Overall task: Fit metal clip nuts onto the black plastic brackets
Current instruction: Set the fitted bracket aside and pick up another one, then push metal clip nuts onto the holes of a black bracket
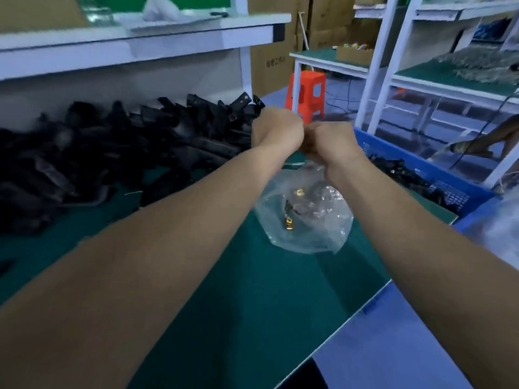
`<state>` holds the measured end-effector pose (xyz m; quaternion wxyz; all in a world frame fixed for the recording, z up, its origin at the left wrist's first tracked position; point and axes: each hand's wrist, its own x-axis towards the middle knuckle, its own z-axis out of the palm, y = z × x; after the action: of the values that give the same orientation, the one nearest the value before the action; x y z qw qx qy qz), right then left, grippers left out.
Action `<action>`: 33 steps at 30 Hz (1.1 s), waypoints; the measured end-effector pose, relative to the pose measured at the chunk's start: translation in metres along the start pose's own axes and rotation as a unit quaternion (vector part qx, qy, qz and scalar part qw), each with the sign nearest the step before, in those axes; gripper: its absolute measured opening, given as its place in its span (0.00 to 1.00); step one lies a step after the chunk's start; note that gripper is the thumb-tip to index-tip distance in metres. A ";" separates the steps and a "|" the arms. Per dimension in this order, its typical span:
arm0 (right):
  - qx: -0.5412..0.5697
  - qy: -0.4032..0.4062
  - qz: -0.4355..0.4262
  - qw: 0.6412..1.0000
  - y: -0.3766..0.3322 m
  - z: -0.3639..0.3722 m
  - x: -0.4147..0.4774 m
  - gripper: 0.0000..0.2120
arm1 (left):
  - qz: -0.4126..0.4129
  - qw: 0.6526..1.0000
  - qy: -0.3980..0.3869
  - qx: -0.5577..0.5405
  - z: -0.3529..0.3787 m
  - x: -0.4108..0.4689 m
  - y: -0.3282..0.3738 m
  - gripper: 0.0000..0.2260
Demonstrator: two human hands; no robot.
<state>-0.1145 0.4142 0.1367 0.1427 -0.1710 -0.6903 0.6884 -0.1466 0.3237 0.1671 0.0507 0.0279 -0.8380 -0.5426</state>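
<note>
Right now both my hands are up over the middle of the green table [238, 276], knuckle to knuckle. My left hand [276, 130] and my right hand [328, 143] are both curled tight with their backs to me, so I cannot tell what is inside them. It may be a bracket and a clip nut, but the fingers hide it.

The big heap of black brackets [126, 141] lies along the far left edge of the table. The only clip nuts [289, 221] I can see are a few shiny gold ones. They are in a clear bag [309, 237] that lies on the table right under my hands. A blue crate [398, 157] with more black parts sits at the far right corner.

What could go wrong? If I push a nut on crooked, it may jam or spring out of my fingers. A small thing like that could get lost in the heap or drop off the near edge. My wrists hang close over the bag, so a bump could spill the nuts out. The bag looks slippery too, so it may slide.
</note>
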 end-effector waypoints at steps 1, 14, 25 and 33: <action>0.000 -0.020 0.000 1.000 -0.002 0.018 -0.016 0.21 | 0.010 1.000 0.025 0.004 -0.026 -0.009 -0.011 0.12; -0.163 -0.284 -0.077 0.942 0.062 0.228 -0.097 0.14 | -0.033 0.986 0.143 0.084 -0.253 -0.049 -0.199 0.13; -0.314 -0.312 -0.191 0.876 0.099 0.327 -0.071 0.32 | -0.086 0.948 0.195 0.238 -0.311 0.004 -0.282 0.33; -0.402 -0.232 -0.291 0.837 0.102 0.387 -0.070 0.25 | -0.031 0.947 0.094 0.305 -0.306 0.039 -0.296 0.34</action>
<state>-0.2148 0.0340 0.0333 0.0906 0.1599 -0.9370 0.2970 -0.1521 -0.0788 0.0239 0.1014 0.1194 -0.9537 -0.2569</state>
